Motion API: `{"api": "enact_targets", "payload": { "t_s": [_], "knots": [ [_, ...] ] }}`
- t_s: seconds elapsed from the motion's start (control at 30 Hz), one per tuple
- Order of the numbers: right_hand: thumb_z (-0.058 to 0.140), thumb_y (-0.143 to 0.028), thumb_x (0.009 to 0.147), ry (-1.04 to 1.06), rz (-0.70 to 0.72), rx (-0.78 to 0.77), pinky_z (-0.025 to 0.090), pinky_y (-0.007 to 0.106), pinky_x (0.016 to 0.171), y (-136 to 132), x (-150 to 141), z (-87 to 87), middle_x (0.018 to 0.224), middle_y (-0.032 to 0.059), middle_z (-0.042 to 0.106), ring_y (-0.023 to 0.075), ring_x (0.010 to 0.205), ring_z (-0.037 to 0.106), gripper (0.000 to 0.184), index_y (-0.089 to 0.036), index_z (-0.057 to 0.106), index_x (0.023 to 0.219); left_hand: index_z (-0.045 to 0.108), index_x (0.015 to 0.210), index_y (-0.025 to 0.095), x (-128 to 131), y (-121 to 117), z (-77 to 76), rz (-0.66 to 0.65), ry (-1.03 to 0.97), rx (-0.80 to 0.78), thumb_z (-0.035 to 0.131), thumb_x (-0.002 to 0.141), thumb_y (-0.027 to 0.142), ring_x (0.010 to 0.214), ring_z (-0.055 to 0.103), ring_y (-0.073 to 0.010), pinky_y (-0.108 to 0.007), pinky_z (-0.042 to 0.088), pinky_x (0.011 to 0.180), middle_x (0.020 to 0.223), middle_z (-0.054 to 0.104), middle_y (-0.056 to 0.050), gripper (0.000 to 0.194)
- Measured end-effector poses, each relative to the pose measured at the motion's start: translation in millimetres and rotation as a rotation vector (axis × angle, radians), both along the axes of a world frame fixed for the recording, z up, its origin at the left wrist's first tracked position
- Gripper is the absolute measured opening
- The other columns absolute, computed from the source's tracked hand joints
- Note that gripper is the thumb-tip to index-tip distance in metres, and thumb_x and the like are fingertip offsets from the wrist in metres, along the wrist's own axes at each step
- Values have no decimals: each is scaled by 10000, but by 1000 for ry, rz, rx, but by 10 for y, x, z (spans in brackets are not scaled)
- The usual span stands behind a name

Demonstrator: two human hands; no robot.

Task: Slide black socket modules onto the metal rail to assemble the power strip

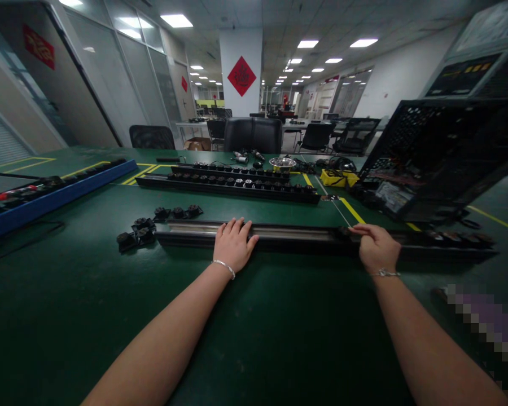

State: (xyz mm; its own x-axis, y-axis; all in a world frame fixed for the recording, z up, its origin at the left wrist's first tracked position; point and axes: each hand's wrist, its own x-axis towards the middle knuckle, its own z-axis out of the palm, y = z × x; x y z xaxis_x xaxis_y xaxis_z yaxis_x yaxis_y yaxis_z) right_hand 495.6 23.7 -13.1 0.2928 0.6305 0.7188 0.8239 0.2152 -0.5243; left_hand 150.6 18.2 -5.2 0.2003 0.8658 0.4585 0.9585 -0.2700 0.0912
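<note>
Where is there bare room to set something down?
Bare green tabletop: between left forearm and right forearm; behind the middle of the long black channel, before the farther component-filled black channels. Crowded: around the black perforated case.

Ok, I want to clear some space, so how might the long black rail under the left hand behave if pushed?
The rail looks stiff: it runs straight with no visible sag. Its flat-looking side makes rolling unlikely. Being long and narrow, it may swing round if pushed at one end.
</note>
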Motion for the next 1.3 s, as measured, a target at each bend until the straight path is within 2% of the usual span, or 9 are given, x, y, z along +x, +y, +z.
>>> {"api": "enact_targets", "payload": {
  "t_s": [0.17, 0.37, 0.93, 1.3],
  "knots": [
    [406, -129, 650, -92, 84, 7, 484, 367, 849, -10, -155, 62, 794, 28, 699, 186, 840, 635, 291, -192, 665, 765, 493, 1301, 244, 0, 5, -5, -3, -1, -4, 268, 918, 496, 1298, 387, -247, -435, 284, 1062, 1375, 500, -54, 511],
    [411, -116, 664, -194, 156, 16, 479, 384, 881, 5, -254, 58, 845, 31, 698, 191, 893, 628, 309, -203, 677, 794, 494, 1299, 237, -4, 3, 4, -6, 4, -7, 251, 921, 497, 1293, 392, -250, -437, 290, 1057, 1373, 502, -58, 519],
    [412, -122, 655, -274, 247, -24, 474, 411, 897, -20, -467, 106, 897, 37, 699, 203, 932, 618, 330, -213, 680, 825, 494, 1301, 248, 9, -10, 11, 7, 0, -15, 269, 917, 493, 1298, 385, -243, -430, 278, 1068, 1380, 496, -51, 508],
    [421, -100, 684, -336, 377, -117, 466, 441, 939, -63, -638, 155, 1000, 18, 702, 207, 1005, 601, 383, -230, 694, 920, 406, 1360, 296, -5, -20, 24, -27, 11, -28, 283, 908, 507, 1317, 360, -257, -470, 263, 1078, 1424, 441, -42, 514]
  ]
}}
